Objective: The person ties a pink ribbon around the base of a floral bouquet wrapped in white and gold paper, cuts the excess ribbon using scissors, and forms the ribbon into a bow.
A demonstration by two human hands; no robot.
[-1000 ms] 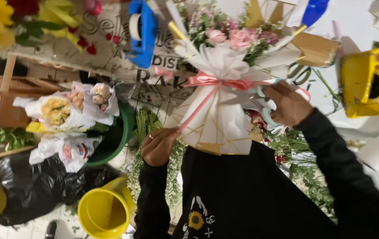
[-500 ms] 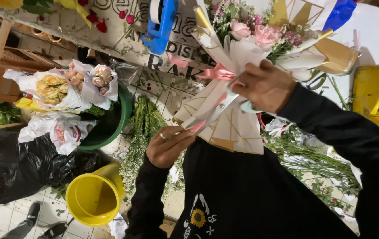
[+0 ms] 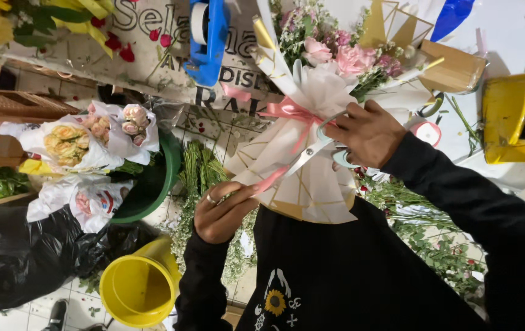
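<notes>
A bouquet (image 3: 336,58) of pink roses stands in front of me in white wrapping paper (image 3: 311,184) with gold lines. A pink ribbon (image 3: 287,110) is tied in a bow around it. My left hand (image 3: 219,211), a ring on one finger, pinches the end of a ribbon tail and holds it out taut. My right hand (image 3: 366,132) grips pale-handled scissors (image 3: 308,153). Their blades point down-left along the tail, close to my left fingers. My black sleeves and shirt fill the lower part of the view.
A green bucket (image 3: 158,190) at left holds wrapped bouquets (image 3: 85,138). Below it are a yellow bucket (image 3: 137,288) and a black plastic bag (image 3: 23,257). A blue tape dispenser (image 3: 207,37) and a yellow one (image 3: 517,116) lie on the table, with a pink ribbon roll (image 3: 426,132) and loose greenery.
My left hand has taken the ribbon tail and pulled it out. My right hand moved from the bouquet's side across the bow, bringing the scissors' blades down to the tail.
</notes>
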